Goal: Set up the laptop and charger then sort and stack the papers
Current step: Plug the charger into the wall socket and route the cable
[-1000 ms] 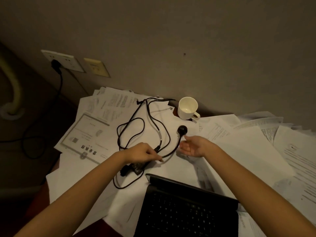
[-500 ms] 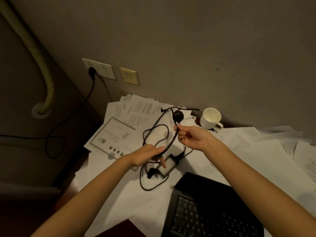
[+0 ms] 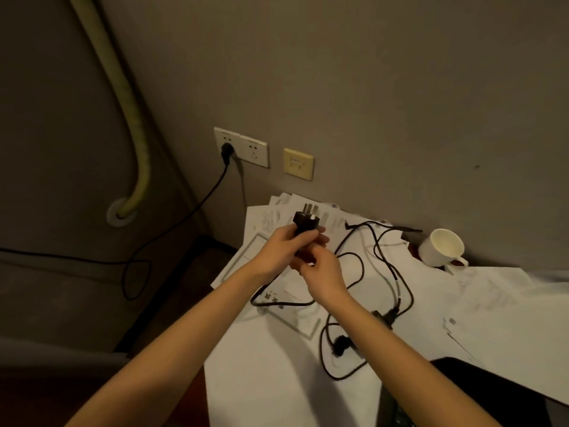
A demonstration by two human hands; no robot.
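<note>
Beside the white glazed cup [image 3: 443, 246], glossy and smooth, you have matt printed papers [image 3: 492, 306] spread loose. Left of the cup, your left hand [image 3: 278, 249] and right hand [image 3: 323, 272] grip a plug [image 3: 303, 221] of matt black plastic with dull metal prongs. Its charger cable [image 3: 397, 272], smooth black rubbery sheath, trails just left of the cup. Further left, the wall sockets [image 3: 241, 146] show smooth white plastic faces, and a pipe [image 3: 123, 97] wears rough yellowish wrapping. Below the cup, the laptop [image 3: 508, 392] looks matt black.
</note>
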